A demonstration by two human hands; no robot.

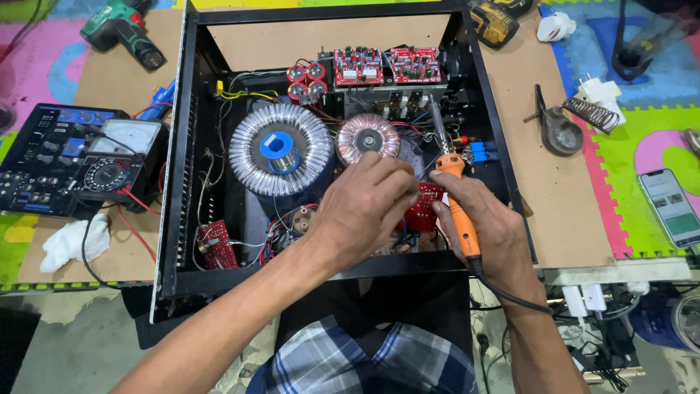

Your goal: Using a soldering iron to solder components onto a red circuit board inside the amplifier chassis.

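My right hand (490, 228) grips an orange-handled soldering iron (458, 204), its metal tip pointing up toward the back of an open black amplifier chassis (169, 190). My left hand (364, 208) reaches into the chassis with fingers pinched together over a red circuit board (421, 211), just left of the iron; what the fingers hold is hidden. Inside the chassis lie a large silver toroidal transformer (281, 149), a smaller copper-coloured one (367, 137), red capacitors (306, 79) and two red boards (386, 66) at the back.
An analogue multimeter (113, 157) with red and black leads and a white cloth (73, 242) lie to the left. A green drill (120, 29) sits at top left. A soldering stand (560, 131), white plugs (601, 91) and a phone (671, 206) are at right.
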